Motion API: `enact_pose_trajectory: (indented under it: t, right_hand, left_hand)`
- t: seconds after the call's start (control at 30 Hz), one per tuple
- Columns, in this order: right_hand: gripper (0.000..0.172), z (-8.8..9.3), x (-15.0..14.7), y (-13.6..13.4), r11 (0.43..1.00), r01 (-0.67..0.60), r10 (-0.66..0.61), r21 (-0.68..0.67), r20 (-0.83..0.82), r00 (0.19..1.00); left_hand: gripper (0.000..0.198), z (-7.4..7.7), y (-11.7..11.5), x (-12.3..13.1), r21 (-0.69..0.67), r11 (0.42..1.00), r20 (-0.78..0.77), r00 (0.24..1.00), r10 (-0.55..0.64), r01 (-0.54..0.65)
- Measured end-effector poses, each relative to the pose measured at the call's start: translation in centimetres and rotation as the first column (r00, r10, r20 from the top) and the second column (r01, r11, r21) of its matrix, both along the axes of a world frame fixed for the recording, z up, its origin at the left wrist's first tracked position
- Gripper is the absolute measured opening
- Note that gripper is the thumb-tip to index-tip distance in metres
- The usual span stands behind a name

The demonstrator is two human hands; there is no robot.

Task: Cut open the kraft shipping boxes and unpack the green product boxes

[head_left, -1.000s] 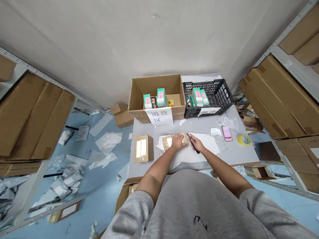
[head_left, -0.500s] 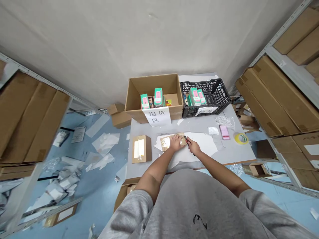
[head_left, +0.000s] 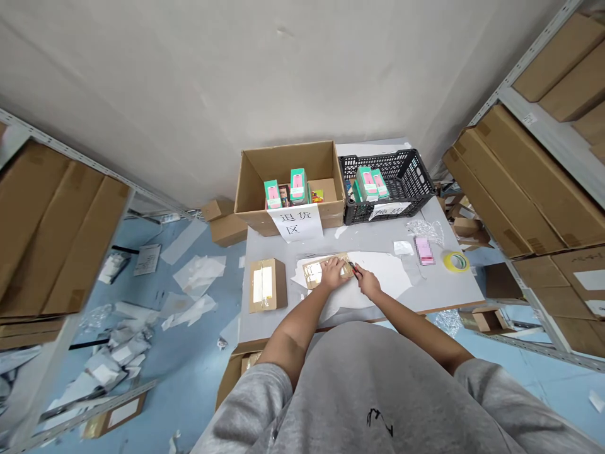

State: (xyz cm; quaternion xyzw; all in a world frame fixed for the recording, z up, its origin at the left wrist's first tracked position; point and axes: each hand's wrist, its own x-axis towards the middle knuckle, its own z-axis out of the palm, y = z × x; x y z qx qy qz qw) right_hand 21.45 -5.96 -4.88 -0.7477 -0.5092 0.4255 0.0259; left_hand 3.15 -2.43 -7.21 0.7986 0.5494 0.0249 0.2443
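A small flat cardboard box with a white label lies on white paper sheets on the table. My left hand grips it from above near its middle, fingers reaching over toward the far edge. In my right hand is a utility knife with red and black on it. Its tip is at the right end of the flat box, close to my left fingers. Whether the blade has gone into the box is too small to tell.
A taped carton stands on the left of the table. Behind are a large open carton and a black plastic crate, both holding green-and-pink boxes. Yellow tape and a pink packet lie right. Cardboard-laden shelves flank both sides.
The knife and my right hand have shifted very slightly against the box's right end. My left hand stays on the box, and the whole view has drifted a little.
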Motion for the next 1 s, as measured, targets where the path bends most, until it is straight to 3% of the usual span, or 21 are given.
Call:
enact_pose_trajectory:
  t: [0.43,0.63,1.0]
  right_hand:
    - [0.053,0.0,0.0,-0.1,0.998,-0.062,0.058,0.031,0.114,0.992]
    - [0.056,0.0,-0.1,-0.3,0.999,-0.017,0.015,0.027,0.037,0.999]
    - [0.056,0.1,-0.5,-0.3,0.997,0.074,-0.077,-0.031,-0.084,0.993]
  left_hand:
    - [0.047,0.6,1.0,0.1,-0.021,1.000,0.006,1.000,0.005,-0.005]
    - [0.027,0.7,2.0,0.6,-0.110,0.992,0.018,0.998,0.061,-0.058]
    - [0.023,0.1,1.3,0.6,-0.103,0.990,0.092,0.990,0.106,-0.096]
